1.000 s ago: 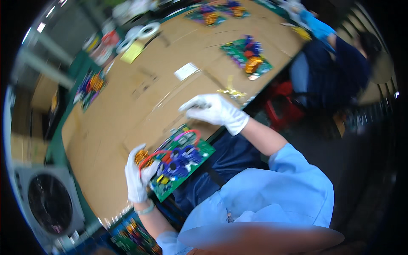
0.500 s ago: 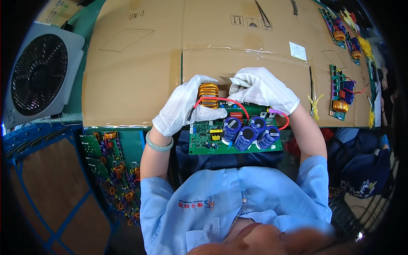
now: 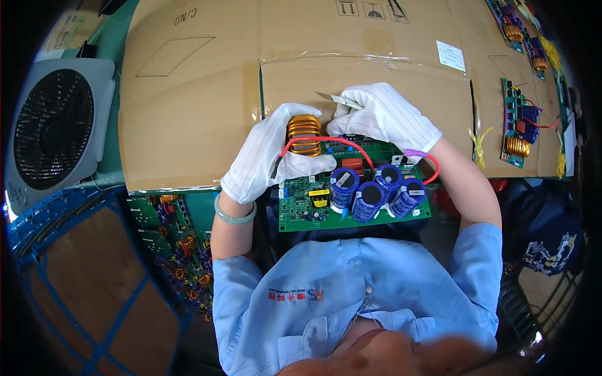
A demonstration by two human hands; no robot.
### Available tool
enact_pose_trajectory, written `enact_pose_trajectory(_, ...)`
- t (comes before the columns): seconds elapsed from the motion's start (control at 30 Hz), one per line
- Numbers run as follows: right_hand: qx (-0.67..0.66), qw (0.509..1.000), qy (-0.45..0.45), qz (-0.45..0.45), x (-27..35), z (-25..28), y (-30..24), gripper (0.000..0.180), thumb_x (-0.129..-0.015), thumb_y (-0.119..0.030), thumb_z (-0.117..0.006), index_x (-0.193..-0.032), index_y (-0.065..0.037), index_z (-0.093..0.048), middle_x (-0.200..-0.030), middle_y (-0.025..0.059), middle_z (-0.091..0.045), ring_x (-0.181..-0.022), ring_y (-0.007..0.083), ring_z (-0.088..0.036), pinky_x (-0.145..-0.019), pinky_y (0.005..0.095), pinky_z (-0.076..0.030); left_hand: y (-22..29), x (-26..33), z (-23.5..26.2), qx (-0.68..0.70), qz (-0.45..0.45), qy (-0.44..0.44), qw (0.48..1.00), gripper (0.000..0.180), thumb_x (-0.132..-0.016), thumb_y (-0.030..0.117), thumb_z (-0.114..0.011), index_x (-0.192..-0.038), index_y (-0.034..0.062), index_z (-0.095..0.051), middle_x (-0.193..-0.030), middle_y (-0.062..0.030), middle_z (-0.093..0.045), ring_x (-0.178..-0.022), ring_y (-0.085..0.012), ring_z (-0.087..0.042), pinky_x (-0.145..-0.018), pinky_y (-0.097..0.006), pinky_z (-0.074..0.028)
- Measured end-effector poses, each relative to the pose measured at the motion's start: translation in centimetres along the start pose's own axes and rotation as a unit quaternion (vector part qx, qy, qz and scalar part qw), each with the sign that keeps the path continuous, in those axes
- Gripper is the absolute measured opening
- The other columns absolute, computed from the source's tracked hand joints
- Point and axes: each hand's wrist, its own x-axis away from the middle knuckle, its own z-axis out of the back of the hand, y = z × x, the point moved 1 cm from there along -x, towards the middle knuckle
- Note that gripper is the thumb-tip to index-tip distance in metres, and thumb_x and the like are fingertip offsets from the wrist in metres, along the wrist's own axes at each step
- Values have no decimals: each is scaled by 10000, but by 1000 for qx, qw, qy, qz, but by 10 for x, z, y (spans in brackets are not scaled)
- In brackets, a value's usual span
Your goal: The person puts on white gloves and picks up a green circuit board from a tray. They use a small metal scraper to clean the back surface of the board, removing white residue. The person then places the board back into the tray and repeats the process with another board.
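Note:
A green circuit board [image 3: 307, 210] lies at the near edge of the cardboard-covered table, just in front of my chest. It carries several blue cylindrical capacitors [image 3: 370, 191], a copper-wound ring coil [image 3: 304, 133] and a red wire [image 3: 351, 145] looping over it. My left hand [image 3: 266, 156], in a white glove, grips the board's left side with the thumb below the coil. My right hand [image 3: 385, 116], also gloved, holds a thin metal tool [image 3: 335, 99] that points left, just above the coil.
A grey fan [image 3: 53, 128] stands at the left of the cardboard sheet [image 3: 188, 94]. More green boards with coils lie at the right [image 3: 517, 125] and far right [image 3: 517, 31]. A blue crate [image 3: 37, 219] of stacked boards [image 3: 179, 241] sits at my lower left.
One second ago my view was turned aside and my left hand carried the board alone. Since then the board came to rest before me, both hands closed on it, and the metal tool appeared.

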Motion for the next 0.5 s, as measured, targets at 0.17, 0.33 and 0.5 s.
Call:
enact_pose_trajectory(0.17, -1, 998, 11, 54, 4, 2, 9, 426, -794, -417, -761, -804, -3, -660, -722, 222, -601, -668, 407, -566, -618, 451, -456, 4, 1, -2, 6, 1, 3, 1000, 685, -676, 410, -909, -1169, 47, -601, -974, -139, -692, -914, -278, -699, -820, -364, -547)
enact_pose_trajectory(0.33, -62, 998, 7, 25, 21, 20, 15, 326, -796, -323, -809, -833, -17, -706, -751, 124, -666, -655, 242, -609, -638, 337, -492, 5, 3, -2, -20, -4, 6, 1000, 682, -671, 411, -911, -1163, 49, -607, -978, -135, -684, -899, -281, -692, -818, -358, -546)
enact_pose_trajectory(0.5, 11, 997, 3, 80, 35, 19, 24, 401, -802, -328, -802, -730, -16, -560, -721, 154, -558, -650, 312, -521, -605, 391, -437, 3, 0, -2, -9, 4, 1, 1000, 678, -676, 411, -909, -1165, 50, -608, -981, -139, -681, -897, -282, -693, -819, -364, -548)
